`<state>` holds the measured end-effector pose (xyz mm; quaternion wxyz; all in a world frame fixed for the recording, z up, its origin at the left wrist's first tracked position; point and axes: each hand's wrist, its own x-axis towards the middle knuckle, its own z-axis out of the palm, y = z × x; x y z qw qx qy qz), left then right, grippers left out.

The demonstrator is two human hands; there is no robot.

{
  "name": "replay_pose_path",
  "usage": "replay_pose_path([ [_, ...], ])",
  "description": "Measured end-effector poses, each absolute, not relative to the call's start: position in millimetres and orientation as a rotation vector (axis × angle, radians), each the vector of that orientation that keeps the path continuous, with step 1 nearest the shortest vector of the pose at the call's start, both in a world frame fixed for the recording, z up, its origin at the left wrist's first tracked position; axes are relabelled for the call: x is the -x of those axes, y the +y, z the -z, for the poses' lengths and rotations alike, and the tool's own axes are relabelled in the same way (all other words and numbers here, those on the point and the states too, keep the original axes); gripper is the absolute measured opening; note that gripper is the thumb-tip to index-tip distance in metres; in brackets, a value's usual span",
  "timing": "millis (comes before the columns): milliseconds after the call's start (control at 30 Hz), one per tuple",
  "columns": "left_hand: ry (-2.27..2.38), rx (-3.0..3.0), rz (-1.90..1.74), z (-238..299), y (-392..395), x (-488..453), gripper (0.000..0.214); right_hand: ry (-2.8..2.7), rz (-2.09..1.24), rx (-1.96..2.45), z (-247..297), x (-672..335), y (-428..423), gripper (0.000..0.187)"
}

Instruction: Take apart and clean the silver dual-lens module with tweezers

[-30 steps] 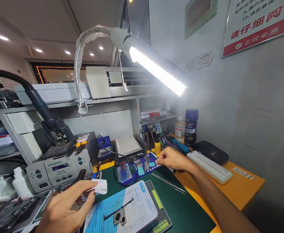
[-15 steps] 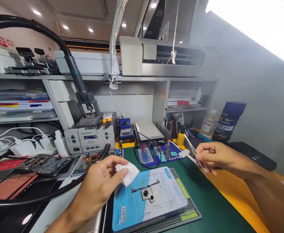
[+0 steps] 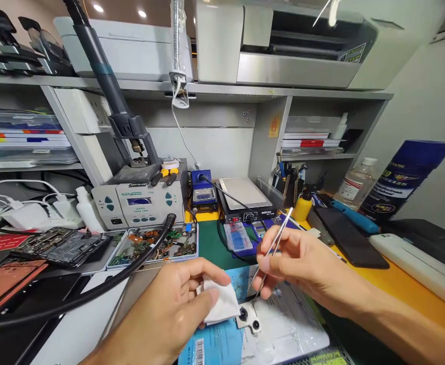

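My left hand (image 3: 174, 306) pinches a small white wipe (image 3: 220, 303) and holds it against the edge of a phone camera module (image 3: 248, 318). The module lies on a light blue and white card (image 3: 283, 334) at the front of the bench. My right hand (image 3: 302, 266) grips metal tweezers (image 3: 271, 249), their tips pointing down just above the module and their tail sticking up to the right.
A hot-air rework station (image 3: 138, 200) with a black hose (image 3: 93, 289) stands at left, beside a tray of circuit parts (image 3: 153, 246). A heating plate (image 3: 245, 195) sits behind. A dark phone (image 3: 346, 235), a clear bottle (image 3: 353, 185) and a blue can (image 3: 405, 177) are at right.
My right hand picked up the tweezers at the right of the bench and brought them left over the camera module. My left hand moved the wipe onto the module. The view tilted down.
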<state>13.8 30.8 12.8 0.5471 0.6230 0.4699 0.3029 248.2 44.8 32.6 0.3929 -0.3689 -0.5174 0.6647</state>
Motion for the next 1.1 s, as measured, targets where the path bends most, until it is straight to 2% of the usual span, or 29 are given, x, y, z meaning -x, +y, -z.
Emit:
replay_pose_path([
  [233,1.256,-1.418,-0.766,-4.5,26.8,-23.1,0.024,-1.237,-1.536,1.049,-11.9,-252.0,36.0,0.022],
  [433,1.251,-1.617,-0.806,-0.9,33.6,-23.2,0.018,-1.233,-1.556,1.119,0.2,-253.8,29.8,0.024],
  [800,1.252,-1.773,-0.815,-1.5,32.3,-23.2,0.021,-1.349,-1.505,1.148,1.0,-249.1,27.9,0.018],
  [1100,1.336,-1.827,-0.737,-11.6,28.6,-27.4,0.024,-1.386,-1.537,1.198,-2.7,-250.1,23.4,0.021],
])
